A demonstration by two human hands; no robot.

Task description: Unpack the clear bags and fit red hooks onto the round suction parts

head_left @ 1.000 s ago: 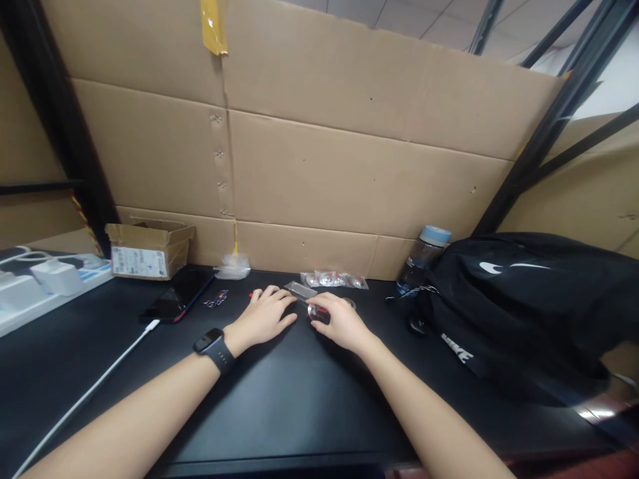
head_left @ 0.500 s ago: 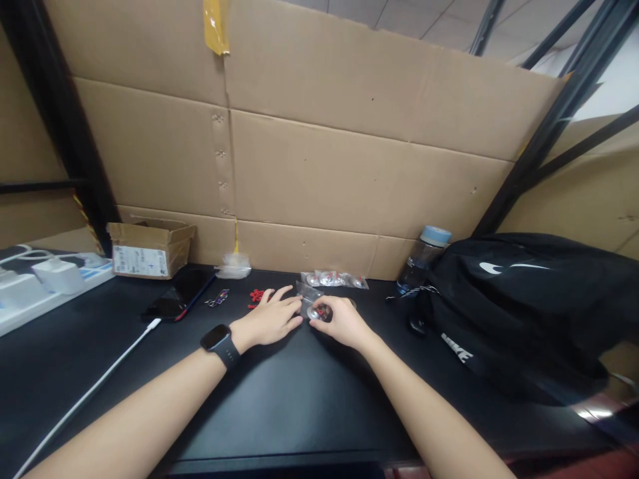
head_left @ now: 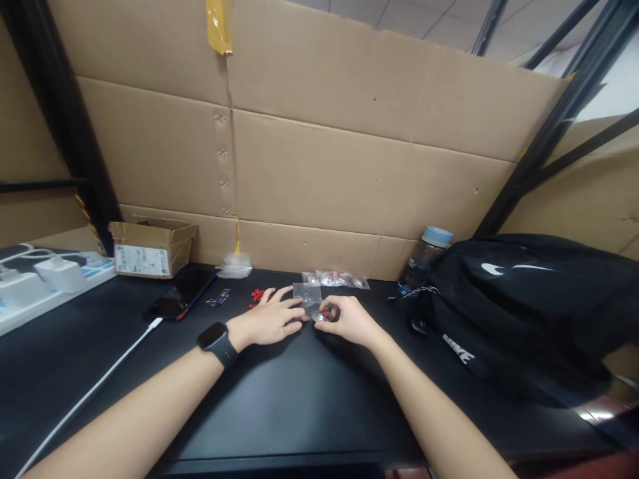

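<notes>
My right hand (head_left: 352, 324) is closed in a pinch on a shiny round silver disc (head_left: 319, 317) with red on it, just above the black table. Small clear plastic bag (head_left: 308, 293) lies directly behind the disc; whether the disc is partly inside it I cannot tell. Fingers spread and palm down, my left hand (head_left: 272, 320) rests on the table, with its fingertips at the bag's left edge. Some red knotted pieces (head_left: 256, 297) lie behind that hand, partly hidden by its fingers. A row of wrapped shiny discs (head_left: 339, 279) lies farther back.
To the left are a phone (head_left: 182, 293) on a white cable, a small multicoloured item (head_left: 218, 297), an open cardboard box (head_left: 152, 249) and a power strip (head_left: 60, 286). Clear bags (head_left: 234, 266) lie at the back. On the right stand a bottle (head_left: 423, 259) and black backpack (head_left: 529, 313).
My right hand has shifted slightly right and down with the disc. The clear bag has turned and now lies flatter and straighter. My left hand has barely moved.
</notes>
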